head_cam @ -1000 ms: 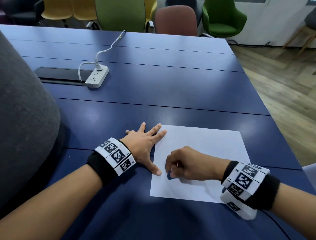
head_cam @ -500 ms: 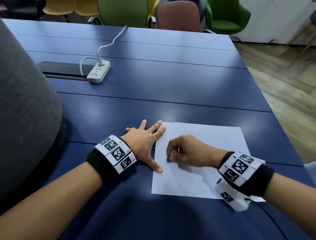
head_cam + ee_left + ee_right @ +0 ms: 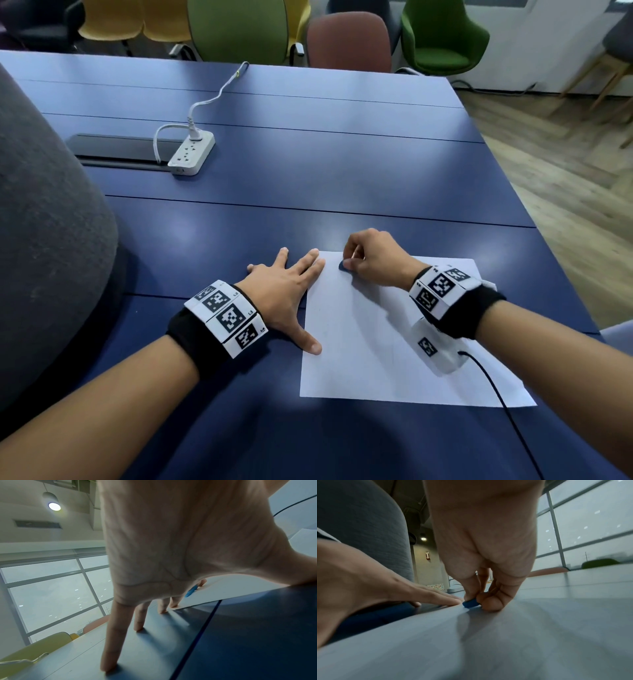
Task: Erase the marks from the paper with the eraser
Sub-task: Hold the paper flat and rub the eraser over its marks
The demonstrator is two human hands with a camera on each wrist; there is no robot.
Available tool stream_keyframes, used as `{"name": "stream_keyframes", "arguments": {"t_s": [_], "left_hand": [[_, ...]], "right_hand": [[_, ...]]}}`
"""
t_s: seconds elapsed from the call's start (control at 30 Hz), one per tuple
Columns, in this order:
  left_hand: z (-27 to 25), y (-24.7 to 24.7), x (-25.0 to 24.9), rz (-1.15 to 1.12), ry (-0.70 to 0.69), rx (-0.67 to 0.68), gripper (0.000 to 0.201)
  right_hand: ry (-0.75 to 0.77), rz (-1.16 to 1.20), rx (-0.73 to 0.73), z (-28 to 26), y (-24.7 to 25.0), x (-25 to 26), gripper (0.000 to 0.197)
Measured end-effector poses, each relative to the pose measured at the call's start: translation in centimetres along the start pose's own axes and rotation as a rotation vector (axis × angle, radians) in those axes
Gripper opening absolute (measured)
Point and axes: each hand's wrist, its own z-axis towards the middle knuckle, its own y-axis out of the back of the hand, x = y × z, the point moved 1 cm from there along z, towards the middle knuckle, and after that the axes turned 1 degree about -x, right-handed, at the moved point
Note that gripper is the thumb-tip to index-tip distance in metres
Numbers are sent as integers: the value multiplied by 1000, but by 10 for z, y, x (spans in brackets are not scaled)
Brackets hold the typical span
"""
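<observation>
A white sheet of paper [image 3: 387,346] lies on the blue table [image 3: 308,178] in front of me. My right hand [image 3: 373,260] pinches a small blue eraser [image 3: 343,266] and presses it on the paper near the sheet's far left corner. The eraser [image 3: 471,603] shows between thumb and fingertips in the right wrist view, and the eraser [image 3: 190,591] peeks past my left hand in the left wrist view. My left hand [image 3: 287,291] lies flat with fingers spread, pressing on the paper's left edge, thumb on the sheet. No marks are plain on the paper.
A white power strip [image 3: 191,154] with its cable sits far left beside a black table hatch [image 3: 116,150]. A grey rounded object [image 3: 44,222] stands at the left. Chairs [image 3: 442,37] line the far side. A black cable [image 3: 500,404] trails over the paper's right corner.
My right hand has slid the eraser away from me, from the paper's near left part up to its far left corner. The left hand has stayed in place.
</observation>
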Motion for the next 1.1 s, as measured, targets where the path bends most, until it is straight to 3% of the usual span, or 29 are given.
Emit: {"name": "stream_keyframes", "arguments": {"t_s": [0.07,0.23,0.4,0.57,0.77,0.97,1.1], "left_hand": [[0,-1,1,-2,0,-6,145],[0,-2,0,7,-5,-13,145],[1,-2,0,6,-8,-12,144],[2,-2,0,16,-5,-10,143],[1,-1,-4,38,0,-22,142],[5,-1,-6,81,1,-31,141],[6,-1,-6,85,13,-23,141]], "right_hand": [[-9,11,-41,0,-3,2,11],[84,10,63,-17,-15,9,10],[-16,45,-52,-1,-1,0,7],[123,-11,122,-17,-15,10,7],[16,7,-41,-8,-2,-1,8],[183,-24,201,-35,-13,6,5],[45,-26,1,-14,1,-6,9]]}}
